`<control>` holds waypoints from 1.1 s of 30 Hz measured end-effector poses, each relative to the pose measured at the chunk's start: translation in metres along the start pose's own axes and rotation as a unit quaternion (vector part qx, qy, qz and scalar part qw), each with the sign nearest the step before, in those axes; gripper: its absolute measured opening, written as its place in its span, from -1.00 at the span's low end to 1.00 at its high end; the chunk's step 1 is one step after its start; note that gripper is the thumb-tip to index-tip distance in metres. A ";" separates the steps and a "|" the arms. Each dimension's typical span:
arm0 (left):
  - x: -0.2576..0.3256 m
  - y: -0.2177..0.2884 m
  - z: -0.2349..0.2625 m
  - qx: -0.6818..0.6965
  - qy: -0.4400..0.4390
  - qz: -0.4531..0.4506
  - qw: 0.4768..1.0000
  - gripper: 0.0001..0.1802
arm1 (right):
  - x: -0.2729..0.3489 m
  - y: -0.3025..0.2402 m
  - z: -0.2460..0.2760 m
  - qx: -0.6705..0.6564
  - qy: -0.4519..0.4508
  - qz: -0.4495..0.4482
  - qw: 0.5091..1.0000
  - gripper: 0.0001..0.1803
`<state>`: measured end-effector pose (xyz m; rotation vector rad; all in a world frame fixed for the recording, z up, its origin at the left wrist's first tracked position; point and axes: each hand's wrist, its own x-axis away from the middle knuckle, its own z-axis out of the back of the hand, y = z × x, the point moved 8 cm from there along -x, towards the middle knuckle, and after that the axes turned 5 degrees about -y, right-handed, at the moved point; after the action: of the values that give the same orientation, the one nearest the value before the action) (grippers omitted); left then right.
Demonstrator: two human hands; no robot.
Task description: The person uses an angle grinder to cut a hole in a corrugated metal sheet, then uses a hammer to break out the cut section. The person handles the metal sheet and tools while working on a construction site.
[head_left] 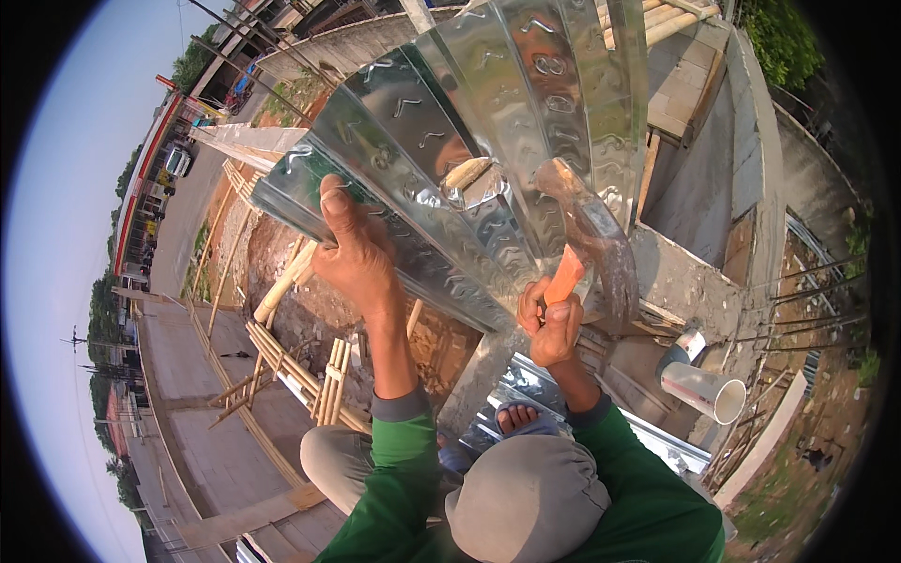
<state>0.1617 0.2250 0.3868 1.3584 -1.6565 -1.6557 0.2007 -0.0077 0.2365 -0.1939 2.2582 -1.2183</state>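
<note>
A shiny ribbed metal sheet [404, 122] with embossed marks stands tilted in front of me. My left hand [357, 249] grips its left edge, thumb on the near face and fingers partly hidden behind. My right hand [552, 324] is closed round an orange-handled tool [566, 274] close to the sheet's lower right part; the tool's working end cannot be made out. Around the middle of the sheet is a crumpled, torn-looking spot [488, 202] with a tan piece [466, 173] showing at it. A brownish curved streak, perhaps a reflection, lies right of the tool.
I crouch high up, one sandalled foot [516, 416] by more metal sheeting [535, 380]. Bamboo poles [333, 380] stand lower left. A white pipe [704, 389] juts out at the right beside a concrete wall [680, 272]. Rebar rods [817, 324] stick out at far right.
</note>
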 end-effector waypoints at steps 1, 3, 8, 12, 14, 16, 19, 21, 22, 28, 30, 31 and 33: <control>0.000 -0.001 0.000 0.010 -0.005 0.000 1.000 -0.43 | 0.000 -0.005 0.005 -0.058 0.018 0.034 0.998 -0.22; 0.001 0.001 -0.001 0.035 -0.021 -0.024 0.999 -0.43 | 0.003 -0.007 0.015 -0.183 0.067 0.087 0.977 -0.20; 0.002 0.007 0.002 -0.029 0.000 -0.015 0.999 -0.39 | 0.008 0.049 -0.003 0.127 -0.043 -0.246 0.960 -0.22; 0.004 0.008 0.005 0.015 0.010 0.002 1.000 -0.51 | 0.008 0.045 -0.003 0.107 -0.020 -0.228 0.968 -0.22; 0.005 0.009 0.002 0.017 -0.005 -0.006 1.000 -0.51 | 0.005 0.036 0.005 0.119 -0.011 -0.187 0.975 -0.24; 0.006 0.008 0.003 -0.008 0.002 -0.005 1.000 -0.51 | 0.011 0.026 0.009 0.104 -0.018 -0.165 0.981 -0.29; 0.006 0.006 0.000 0.005 -0.005 -0.014 1.000 -0.49 | 0.014 -0.002 0.018 0.116 -0.032 -0.047 0.992 -0.41; 0.005 0.006 -0.001 0.004 -0.007 -0.016 1.000 -0.49 | 0.014 -0.011 0.023 0.158 -0.024 -0.028 0.987 -0.32; 0.004 0.006 -0.001 0.006 -0.009 -0.018 1.000 -0.48 | 0.013 -0.018 0.026 0.175 -0.013 -0.011 0.985 -0.28; 0.007 0.012 -0.001 -0.052 -0.003 -0.049 0.997 -0.51 | -0.010 -0.004 0.038 0.410 -0.049 -0.183 0.892 -0.31; 0.004 0.013 -0.003 -0.069 -0.003 -0.067 0.995 -0.52 | -0.011 -0.008 0.034 0.457 -0.071 -0.166 0.871 -0.43; 0.003 0.011 -0.004 -0.060 -0.003 -0.064 0.996 -0.53 | -0.012 -0.010 0.031 0.449 -0.073 -0.155 0.877 -0.43; 0.001 -0.002 -0.003 -0.016 0.001 0.005 1.000 -0.52 | -0.008 -0.017 0.024 0.444 -0.085 -0.123 0.884 -0.48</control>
<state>0.1642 0.2230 0.3855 1.3337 -1.6256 -1.6687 0.2178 -0.0319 0.2427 -0.2161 1.3569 -2.1384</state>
